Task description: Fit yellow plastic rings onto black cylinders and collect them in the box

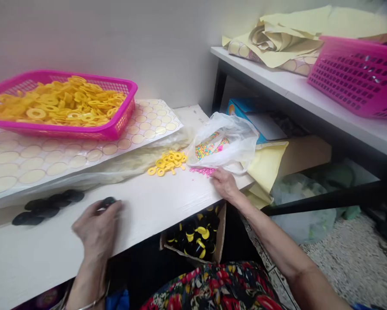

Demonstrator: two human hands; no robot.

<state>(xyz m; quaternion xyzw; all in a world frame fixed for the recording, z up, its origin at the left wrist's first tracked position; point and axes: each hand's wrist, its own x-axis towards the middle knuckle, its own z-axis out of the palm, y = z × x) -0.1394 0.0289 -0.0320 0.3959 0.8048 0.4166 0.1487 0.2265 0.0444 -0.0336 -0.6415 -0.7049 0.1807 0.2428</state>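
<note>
My left hand (98, 226) is closed around a small black round plastic piece (108, 201), somewhat blurred, above the white table. To its left lie several similar black pieces (46, 207) in a cluster. My right hand (226, 184) reaches to the far table edge, fingers drawn together at a small heap of pink beads (202, 171); whatever is between the fingertips is hidden. Just behind it sits an open clear plastic bag (236, 140) with multicoloured beads (209, 148) inside. A small pile of yellow ring-shaped plastic pieces with tabs (167, 162) lies left of the beads.
A pink basket (124, 125) full of yellow ring pieces stands on a sheet printed with circles (57, 168). Below the table edge, a cardboard box (221, 237) holds black and yellow parts. On the right are a raised shelf (286, 88), another pink basket (351, 82) and a blue box (241, 107).
</note>
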